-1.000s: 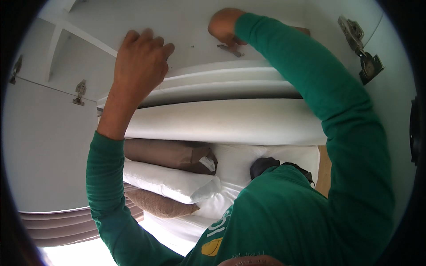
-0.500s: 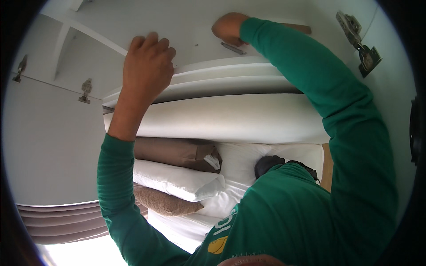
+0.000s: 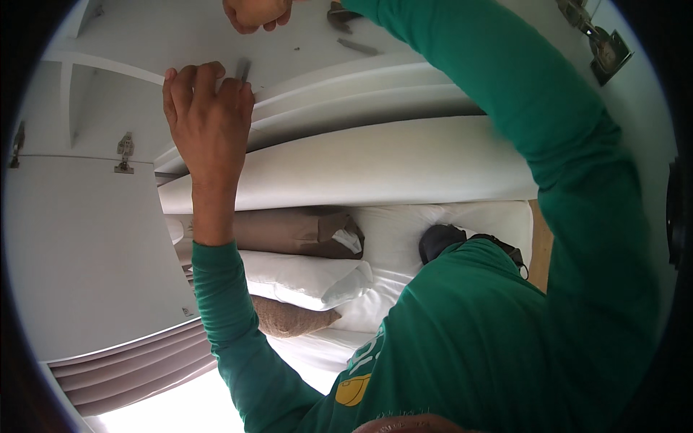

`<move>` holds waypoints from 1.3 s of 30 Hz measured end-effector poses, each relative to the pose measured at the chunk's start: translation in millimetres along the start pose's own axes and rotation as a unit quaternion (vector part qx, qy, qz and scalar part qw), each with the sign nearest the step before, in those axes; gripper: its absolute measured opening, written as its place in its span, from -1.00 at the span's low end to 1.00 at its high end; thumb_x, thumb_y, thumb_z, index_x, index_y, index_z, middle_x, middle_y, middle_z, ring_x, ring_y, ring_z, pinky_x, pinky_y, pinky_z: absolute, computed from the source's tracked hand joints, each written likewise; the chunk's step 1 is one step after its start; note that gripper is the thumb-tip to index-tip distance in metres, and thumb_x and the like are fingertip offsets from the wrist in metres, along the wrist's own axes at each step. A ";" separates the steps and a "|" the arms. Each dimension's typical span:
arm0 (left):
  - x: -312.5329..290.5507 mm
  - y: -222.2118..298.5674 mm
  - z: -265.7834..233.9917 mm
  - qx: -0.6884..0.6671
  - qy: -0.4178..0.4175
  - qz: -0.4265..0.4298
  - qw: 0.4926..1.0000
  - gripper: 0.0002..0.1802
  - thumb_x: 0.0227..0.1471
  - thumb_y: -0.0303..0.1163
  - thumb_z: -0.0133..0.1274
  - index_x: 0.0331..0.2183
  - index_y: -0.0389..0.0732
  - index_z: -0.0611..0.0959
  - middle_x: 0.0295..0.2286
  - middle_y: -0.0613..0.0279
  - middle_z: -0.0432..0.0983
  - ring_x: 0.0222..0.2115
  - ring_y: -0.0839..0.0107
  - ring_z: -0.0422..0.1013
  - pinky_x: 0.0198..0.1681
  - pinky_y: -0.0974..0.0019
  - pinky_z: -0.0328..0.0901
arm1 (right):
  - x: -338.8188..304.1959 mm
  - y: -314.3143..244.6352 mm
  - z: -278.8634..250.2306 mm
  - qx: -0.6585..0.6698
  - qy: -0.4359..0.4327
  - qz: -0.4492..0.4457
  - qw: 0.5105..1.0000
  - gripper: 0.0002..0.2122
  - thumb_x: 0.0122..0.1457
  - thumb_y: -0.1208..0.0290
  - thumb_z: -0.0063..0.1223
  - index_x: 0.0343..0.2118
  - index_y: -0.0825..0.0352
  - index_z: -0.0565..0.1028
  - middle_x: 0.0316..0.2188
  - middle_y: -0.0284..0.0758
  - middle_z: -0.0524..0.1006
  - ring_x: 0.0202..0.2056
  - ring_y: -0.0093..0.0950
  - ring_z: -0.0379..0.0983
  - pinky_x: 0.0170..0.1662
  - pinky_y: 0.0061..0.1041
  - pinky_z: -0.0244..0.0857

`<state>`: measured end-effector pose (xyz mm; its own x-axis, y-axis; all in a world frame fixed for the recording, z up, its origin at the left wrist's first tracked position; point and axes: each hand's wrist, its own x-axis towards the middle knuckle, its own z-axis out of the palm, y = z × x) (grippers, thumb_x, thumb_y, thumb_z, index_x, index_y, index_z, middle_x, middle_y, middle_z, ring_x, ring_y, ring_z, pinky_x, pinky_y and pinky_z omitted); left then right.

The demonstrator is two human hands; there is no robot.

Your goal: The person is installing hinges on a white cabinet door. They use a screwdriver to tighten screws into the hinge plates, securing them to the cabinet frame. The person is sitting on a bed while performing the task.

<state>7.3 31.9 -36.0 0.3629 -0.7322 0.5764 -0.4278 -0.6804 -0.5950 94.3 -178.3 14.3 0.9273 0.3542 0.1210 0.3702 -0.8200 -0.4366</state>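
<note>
My left hand is raised to the white cabinet panel, its fingers bent. A short grey strip stands up between the thumb and forefinger. At the upper edge, partly cut off, my right hand is closed with its fingers curled; what it holds, if anything, is hidden. Beside my right sleeve lies a dark metal hammer head, its handle out of sight. A second grey strip rests on the panel just below the hammer head.
Metal hinges line the cabinet at left, and another hinge sits at upper right. Below the white ledges is a long white padded roll. Brown and white pillows lie on the bed.
My right hand has moved left and up, away from the hammer and toward my left hand. My left hand has shifted slightly left and down, and a grey strip now shows at its fingers.
</note>
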 end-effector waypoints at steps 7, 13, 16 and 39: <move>35.2 14.6 12.7 -0.016 0.081 0.057 0.995 -0.85 -0.07 -0.26 0.38 -0.45 -0.04 0.71 -0.34 0.48 0.55 -0.07 0.29 0.46 0.25 -0.13 0.22 | -12.6 64.3 3.5 0.120 0.012 0.054 0.991 -0.81 0.18 0.50 0.07 -0.33 0.54 0.63 -0.36 -0.12 0.66 -0.36 -0.38 0.60 -0.28 -0.35 0.51; 28.2 8.4 16.3 0.008 0.079 0.090 0.993 -0.85 -0.05 -0.24 0.39 -0.45 0.01 0.71 -0.34 0.54 0.61 -0.10 0.33 0.50 0.23 -0.12 0.23 | -17.6 53.5 8.1 0.244 -0.063 -0.028 0.967 -0.82 0.23 0.46 0.19 -0.29 0.52 0.62 -0.34 -0.11 0.65 -0.35 -0.35 0.60 -0.23 -0.41 0.56; 30.3 7.2 19.0 0.018 0.083 0.111 0.990 -0.84 -0.04 -0.23 0.41 -0.44 0.01 0.72 -0.35 0.57 0.64 -0.10 0.38 0.52 0.25 -0.10 0.20 | 6.4 65.6 -4.0 0.279 -0.115 -0.056 0.952 -0.82 0.27 0.47 0.18 -0.18 0.51 0.60 -0.25 -0.11 0.64 -0.25 -0.34 0.60 -0.12 -0.39 0.57; 33.0 26.6 9.2 0.058 0.087 0.112 0.988 -0.76 -0.03 -0.30 0.36 -0.25 -0.05 0.72 -0.27 0.43 0.65 -0.10 0.31 0.53 0.17 -0.03 0.25 | -26.4 63.6 17.9 0.316 -0.055 -0.037 0.947 -0.77 0.21 0.54 0.22 -0.09 0.51 0.58 -0.18 -0.13 0.64 -0.18 -0.32 0.61 -0.10 -0.38 0.53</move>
<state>15.5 -10.6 -38.0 0.1183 -0.8552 0.5046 -0.3791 -0.5086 -0.7731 92.3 -231.8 -32.7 0.8765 0.4722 0.0935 0.2941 -0.3715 -0.8806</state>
